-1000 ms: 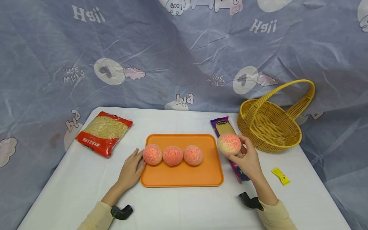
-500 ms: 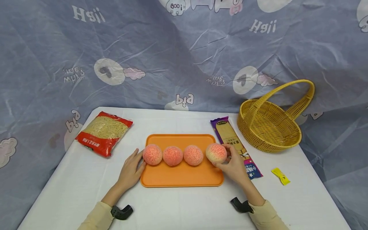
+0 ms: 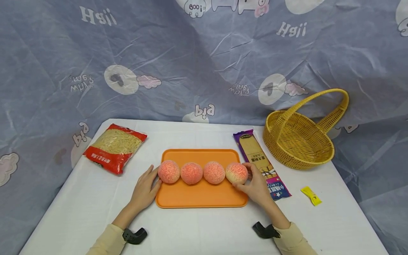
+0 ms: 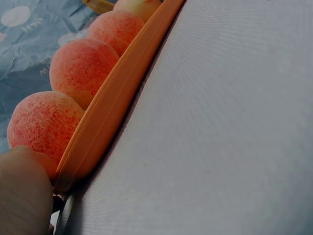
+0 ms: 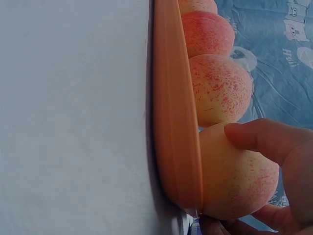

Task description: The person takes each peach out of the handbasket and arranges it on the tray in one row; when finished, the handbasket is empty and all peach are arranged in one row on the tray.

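Note:
Several pinkish-red peaches stand in a row on an orange tray, touching or nearly touching. At the right end, my right hand grips a paler peach, thumb on the near side and fingers behind it, as the right wrist view shows. That peach sits at the tray's right end, close to its neighbour. My left hand lies at the tray's left edge, with extended fingers and thumb against the leftmost peach. In the left wrist view, that peach partly hides the fingers.
A red bag of pasta lies at the back left. Right of the tray is a purple pasta packet, partly behind my right hand. Beyond it stands a yellow wicker basket. A small yellow wrapped candy lies at the right.
My right hand has carried the pale peach leftward from over the purple packet onto the tray, up to the row's right end. The left hand stays put.

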The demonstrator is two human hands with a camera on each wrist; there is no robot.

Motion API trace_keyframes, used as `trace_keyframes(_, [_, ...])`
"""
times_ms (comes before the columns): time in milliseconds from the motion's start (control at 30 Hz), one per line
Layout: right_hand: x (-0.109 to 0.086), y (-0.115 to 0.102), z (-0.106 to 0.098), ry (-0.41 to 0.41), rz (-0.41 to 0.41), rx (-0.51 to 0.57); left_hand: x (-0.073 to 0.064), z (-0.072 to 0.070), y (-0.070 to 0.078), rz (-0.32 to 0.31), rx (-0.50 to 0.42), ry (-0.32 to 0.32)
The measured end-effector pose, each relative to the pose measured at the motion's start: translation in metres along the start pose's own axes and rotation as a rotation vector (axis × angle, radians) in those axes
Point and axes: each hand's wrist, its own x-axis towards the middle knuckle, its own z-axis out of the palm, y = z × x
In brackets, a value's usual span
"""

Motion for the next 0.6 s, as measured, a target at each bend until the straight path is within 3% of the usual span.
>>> trace_keyframes(600, [0.0, 0.0004, 0.0005, -0.056, 0.013, 0.009, 0.0005, 0.0015, -0.0016, 0.003, 0.0, 0.004])
